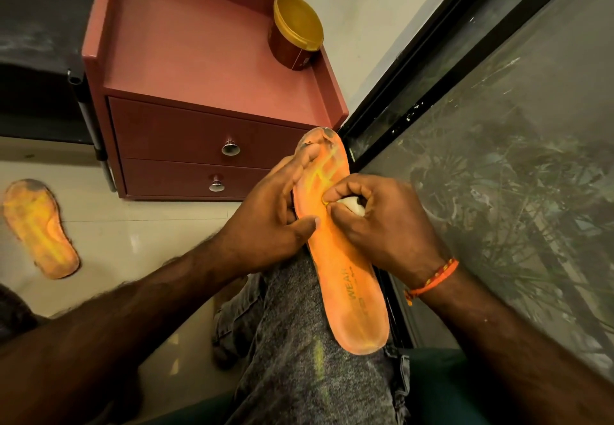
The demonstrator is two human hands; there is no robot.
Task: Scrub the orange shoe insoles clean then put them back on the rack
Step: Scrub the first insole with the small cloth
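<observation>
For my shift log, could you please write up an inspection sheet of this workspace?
Surface: pale tiled floor; the work is done on the person's knee.
Job's things: one orange insole lies on the knee; second insole flat on the floor, dirty.
Clutter: gold-lidded tub on the red drawer unit.
Hands: left hand holds the insole; right hand grips a white scrubber against it.
Cables: nothing seen.
Surroundings: dark-framed window at right.

On the pale tiled floor (139, 238) beside you lies one orange insole (40, 228); the red drawer cabinet (206, 92) carries a gold-lidded tub (295, 32).
</observation>
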